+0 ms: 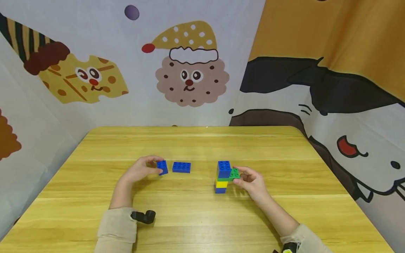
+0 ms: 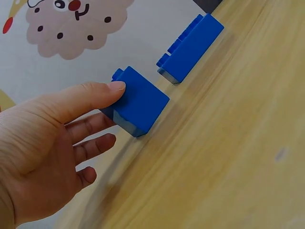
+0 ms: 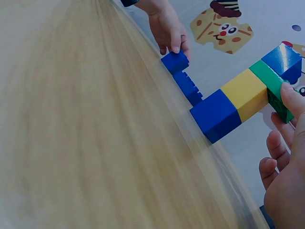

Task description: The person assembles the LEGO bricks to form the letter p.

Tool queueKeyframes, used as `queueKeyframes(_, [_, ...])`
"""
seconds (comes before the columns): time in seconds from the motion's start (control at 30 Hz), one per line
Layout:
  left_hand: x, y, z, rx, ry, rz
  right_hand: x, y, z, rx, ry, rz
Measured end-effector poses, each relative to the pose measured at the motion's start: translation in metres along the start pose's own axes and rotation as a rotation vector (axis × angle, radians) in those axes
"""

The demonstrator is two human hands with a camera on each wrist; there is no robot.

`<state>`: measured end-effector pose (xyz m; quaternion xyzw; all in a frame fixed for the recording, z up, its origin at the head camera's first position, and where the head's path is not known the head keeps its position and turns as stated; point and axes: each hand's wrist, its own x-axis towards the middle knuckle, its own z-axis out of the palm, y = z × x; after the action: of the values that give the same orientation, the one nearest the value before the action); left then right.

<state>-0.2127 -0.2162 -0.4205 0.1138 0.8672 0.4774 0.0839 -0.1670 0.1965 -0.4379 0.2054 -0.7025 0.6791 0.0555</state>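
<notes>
Tower of blue, green, yellow and blue plastic bricks [image 1: 222, 179]: upright, just left of the right hand [image 1: 254, 183]; whether its base touches the pale wooden worktop [image 1: 190, 221], I can't quite call!
Right hand: thumb and finger pinching the outer end of the studded green plastic brick [image 1: 235, 173], which juts from the tower; the lower fingers curve loosely, off the bricks.
Tower handling: light and stiff, I'd judge, smooth-sided and a touch slippery; hardly fragile, but the stud joints could pop if that overhang gets levered.
Tower hold: green makes a handy handle; firmer would be the flat sides of the smooth yellow plastic brick [image 1: 221, 184], below and left of the right hand's fingertips.
Left hand [image 1: 146, 167]: pinching too, thumb on one face of a squarish blue plastic brick [image 1: 162, 167], tilted at the fingertips.
Squarish brick handling: light, rigid, slick-faced; opposite side walls look the place to hold, studs left free.
Long blue plastic brick [image 1: 181, 167]: studs up on the worktop, just right of the left hand, untouched; its long sides offer the surest pinch.
</notes>
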Motion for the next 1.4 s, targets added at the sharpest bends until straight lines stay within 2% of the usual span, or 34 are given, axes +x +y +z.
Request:
queueKeyframes(0.27, [0.001, 0.004, -0.002, 0.025, 0.061, 0.051, 0.001, 0.001, 0.001, -0.002, -0.016, -0.019])
queueKeyframes(0.53, [0.004, 0.016, -0.002, -0.006, 0.082, 0.059, 0.001, 0.001, 0.001, -0.01, -0.003, 0.008])
queueKeyframes(0.77, [0.005, 0.037, 0.002, -0.006, 0.106, 0.113, 0.0, -0.001, 0.001, -0.007, 0.008, 0.015])
queueKeyframes(1.03, [0.006, 0.065, 0.013, -0.035, 0.142, 0.23, 0.0, 0.0, 0.001, 0.004, -0.008, -0.014])
queueKeyframes(1.4, [0.002, 0.095, 0.027, -0.066, 0.224, 0.302, 0.0, -0.001, 0.001, 0.032, -0.016, -0.004])
